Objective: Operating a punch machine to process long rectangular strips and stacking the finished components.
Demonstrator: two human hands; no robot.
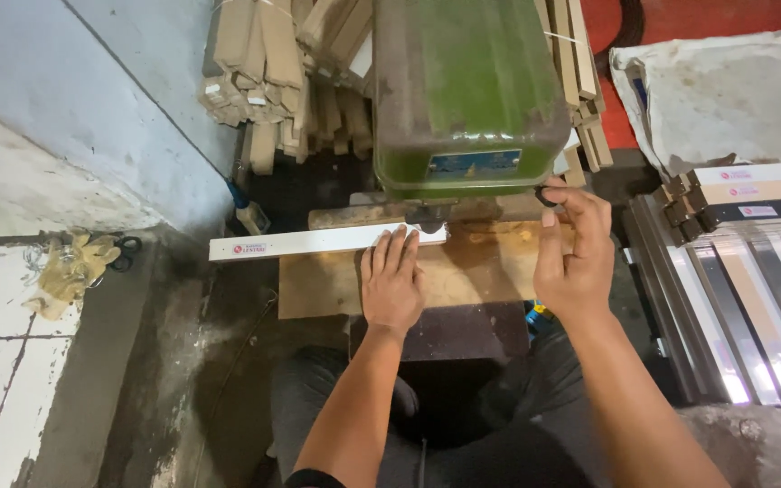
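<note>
Stood at twelve o'clock, largest of all: a green machine housing (467, 90), worn and dusty, overhanging a wooden work board (463, 276). Lay stacked at three o'clock, well apart from the hands: long metal-and-pale profile strips (752, 298), with a grey sack (725, 90) above them at one o'clock. Leaned behind the machine, from eleven to one o'clock: bundles of tan wooden strips (268, 72). Stretched across the board's far edge, from nine o'clock toward the centre: a long white strip (318, 241), its right end tucked under the machine's front. Pressed flat on that right end: the left hand (391, 280), palm down, fingers straight and close together, fingertips touching the strip. Hovered at two o'clock of it: the right hand (576, 253), fingers curled, thumb and forefinger pinching a small black knob (547, 194) at the machine's lower right corner. Sat crumpled at nine o'clock, on the pale ledge: a yellowish glove (70, 271), beside dark scissor handles (126, 253).
</note>
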